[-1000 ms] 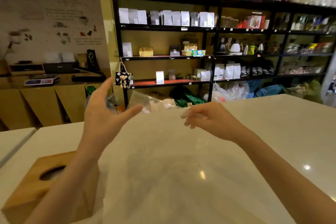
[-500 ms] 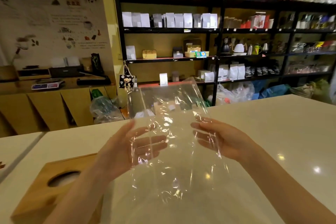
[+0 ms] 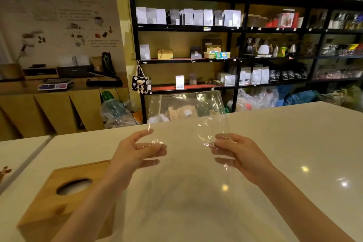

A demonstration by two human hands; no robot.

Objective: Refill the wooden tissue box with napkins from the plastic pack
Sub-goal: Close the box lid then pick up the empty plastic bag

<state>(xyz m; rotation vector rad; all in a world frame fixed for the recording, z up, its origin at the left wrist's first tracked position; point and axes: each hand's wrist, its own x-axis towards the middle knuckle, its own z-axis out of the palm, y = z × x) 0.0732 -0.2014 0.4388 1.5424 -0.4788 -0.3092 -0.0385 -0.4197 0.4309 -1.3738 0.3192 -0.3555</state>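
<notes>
A clear plastic pack (image 3: 187, 118) stands upright in the air over the white counter, held at its two sides. My left hand (image 3: 135, 153) pinches its left edge and my right hand (image 3: 233, 153) grips its right edge. Through the film I see the shelves behind; I cannot tell whether any napkins are inside. The wooden tissue box (image 3: 64, 198) with an oval opening in its top lies on the counter at the lower left, partly under my left forearm.
The white counter (image 3: 284, 143) stretches right and far, with a seam to a second counter (image 3: 17, 151) at the left. Black shelves (image 3: 241, 31) of bags and kettles stand behind. Plastic bags (image 3: 115, 112) lie on the floor beyond.
The pack has dropped lower and my hands have moved apart to its side edges. The view has tilted down, showing more of the wooden box.
</notes>
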